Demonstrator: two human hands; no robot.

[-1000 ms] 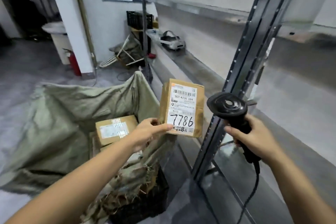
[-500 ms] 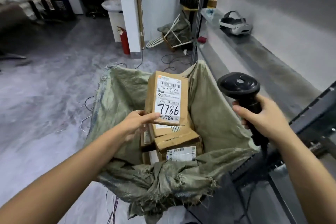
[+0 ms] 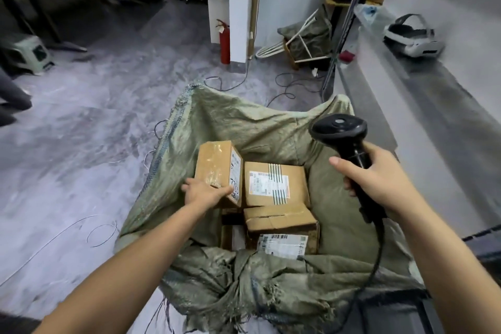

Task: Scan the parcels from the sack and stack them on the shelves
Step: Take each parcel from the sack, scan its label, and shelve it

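left hand (image 3: 207, 192): grip holding parcel (image 3: 217, 168) | right hand (image 3: 379, 179): grip wrapped around scanner (image 3: 347, 141)

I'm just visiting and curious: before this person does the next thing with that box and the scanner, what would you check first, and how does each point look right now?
1. Left hand has firm hold of the held parcel: ok, fingers wrap its lower edge.
2. Right hand grips the barcode scanner: ok.
3. Label faces the scanner: not ok, it is turned sideways, seen edge-on.
4. Parcel already scanned: cannot tell.
5. More parcels wait in the sack: ok, a striped-tape parcel and others show.
6. Scanner cable hangs free: ok.
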